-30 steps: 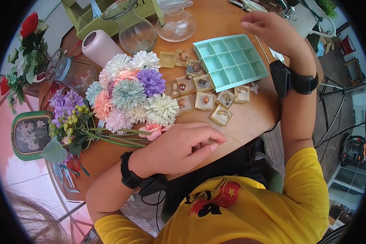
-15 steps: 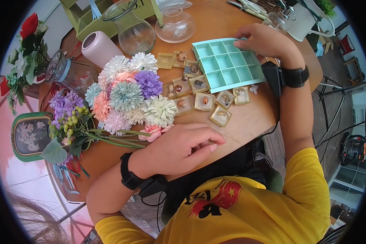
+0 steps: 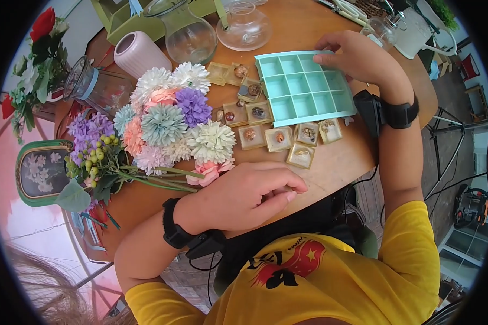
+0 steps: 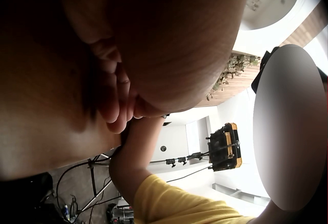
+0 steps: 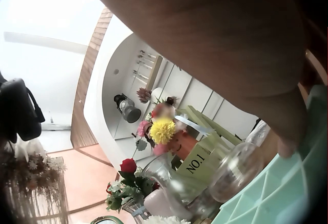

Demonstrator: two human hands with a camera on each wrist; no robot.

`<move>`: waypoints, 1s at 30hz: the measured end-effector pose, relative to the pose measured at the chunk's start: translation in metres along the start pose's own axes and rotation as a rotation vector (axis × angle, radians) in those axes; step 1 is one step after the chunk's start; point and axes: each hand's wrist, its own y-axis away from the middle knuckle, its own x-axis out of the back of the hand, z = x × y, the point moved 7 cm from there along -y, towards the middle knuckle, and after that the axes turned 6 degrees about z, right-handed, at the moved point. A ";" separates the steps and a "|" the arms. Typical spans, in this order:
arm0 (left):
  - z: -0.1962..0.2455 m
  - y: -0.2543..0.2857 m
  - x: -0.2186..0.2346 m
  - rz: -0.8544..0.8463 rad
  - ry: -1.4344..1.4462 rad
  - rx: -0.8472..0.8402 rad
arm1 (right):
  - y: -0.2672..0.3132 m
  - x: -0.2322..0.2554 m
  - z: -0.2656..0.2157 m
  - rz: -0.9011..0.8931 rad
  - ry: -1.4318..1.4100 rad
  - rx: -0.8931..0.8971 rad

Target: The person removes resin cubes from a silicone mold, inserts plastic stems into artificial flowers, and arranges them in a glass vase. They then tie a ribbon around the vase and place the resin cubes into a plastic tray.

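Note:
A mint-green tray (image 3: 311, 118) divided into several square compartments lies on the table, its near edge close over some small clear boxes. My right hand (image 3: 360, 60) holds the tray at its far right edge. The thumb lies over the rim and the other fingers are beyond it, partly hidden. In the right wrist view the thumb meets the rim of the tray (image 5: 256, 196). Small square clear boxes (image 3: 279, 140) with little ornaments inside cluster left of and below the tray. My left hand (image 3: 246, 195) rests at the table's near edge, fingers loosely curled and holding nothing.
Artificial flowers (image 3: 165, 124) lie left of the boxes, their stems under the left forearm. Behind them stand a pink vase (image 3: 141, 56), glass vases (image 3: 187, 40) and a green wooden box (image 3: 116, 24). Scissors and a glass bottle (image 3: 382, 30) are at the far right.
My right hand has come down from above the table's far right onto the tray's edge and holds it. The tray has shifted slightly left against the small boxes. The left hand stays put.

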 end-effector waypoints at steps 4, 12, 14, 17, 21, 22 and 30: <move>-0.001 0.004 0.004 -0.009 -0.011 -0.002 | 0.004 0.011 -0.022 0.207 0.044 0.246; 0.000 0.004 0.004 0.016 0.001 -0.061 | 0.051 -0.032 -0.104 -0.053 -0.165 0.818; 0.000 0.004 0.003 0.017 -0.003 -0.071 | 0.050 -0.041 -0.104 -0.045 -0.139 0.805; 0.001 0.004 0.003 0.019 -0.004 -0.076 | 0.051 -0.050 -0.103 -0.037 -0.091 0.790; 0.002 0.004 0.002 0.023 -0.020 -0.090 | 0.052 -0.052 -0.103 -0.038 -0.081 0.786; 0.002 0.004 0.002 0.029 -0.025 -0.100 | 0.052 -0.053 -0.103 -0.031 -0.075 0.771; 0.002 0.003 0.001 0.028 -0.009 -0.111 | 0.054 -0.053 -0.103 -0.016 -0.017 0.742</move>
